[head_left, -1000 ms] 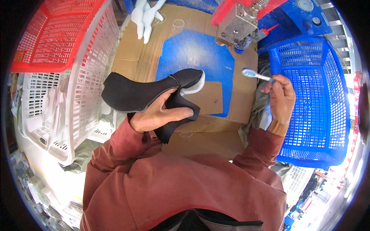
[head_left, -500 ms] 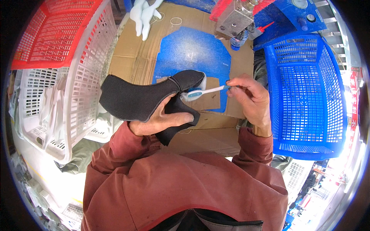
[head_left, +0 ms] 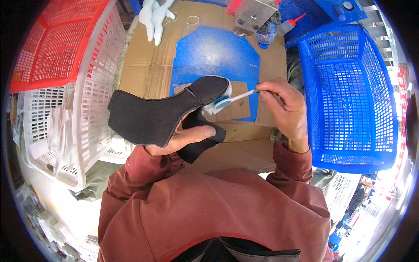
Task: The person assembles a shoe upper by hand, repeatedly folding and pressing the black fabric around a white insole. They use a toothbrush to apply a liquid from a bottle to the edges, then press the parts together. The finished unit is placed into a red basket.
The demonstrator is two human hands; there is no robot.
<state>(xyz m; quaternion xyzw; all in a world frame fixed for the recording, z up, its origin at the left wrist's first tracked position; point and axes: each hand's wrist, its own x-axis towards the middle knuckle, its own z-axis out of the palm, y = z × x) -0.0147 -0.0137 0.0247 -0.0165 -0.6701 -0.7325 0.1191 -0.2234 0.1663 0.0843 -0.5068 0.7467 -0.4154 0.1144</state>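
Observation:
My left hand (head_left: 183, 139) is closed round a black fabric piece shaped like a boot upper (head_left: 144, 115), its thumb pressed over a lower black flap. The rounded end of the piece points away to the right, and something white shows along its edge. Between thumb and fingers my right hand (head_left: 286, 107) pinches the far end of a white and blue toothbrush (head_left: 238, 98). The brush head lies against the white edge at the rounded end. Its bristles are partly hidden there. Beneath both hands lies a worn blue sheet (head_left: 214, 52) on cardboard (head_left: 144, 70).
White glove-like hand shapes (head_left: 153, 19) and a rubber band (head_left: 192, 20) lie at the far left. A metal machine block (head_left: 251, 15), a small clear bottle (head_left: 265, 37) and a red-tipped bottle (head_left: 289, 25) stand far right. Crates flank me: white (head_left: 80, 126), red (head_left: 61, 48), blue (head_left: 349, 105).
The view has shifted slightly. The toothbrush head has moved up along the white edge of the black piece, its handle now tilting more steeply. Both hands keep their holds.

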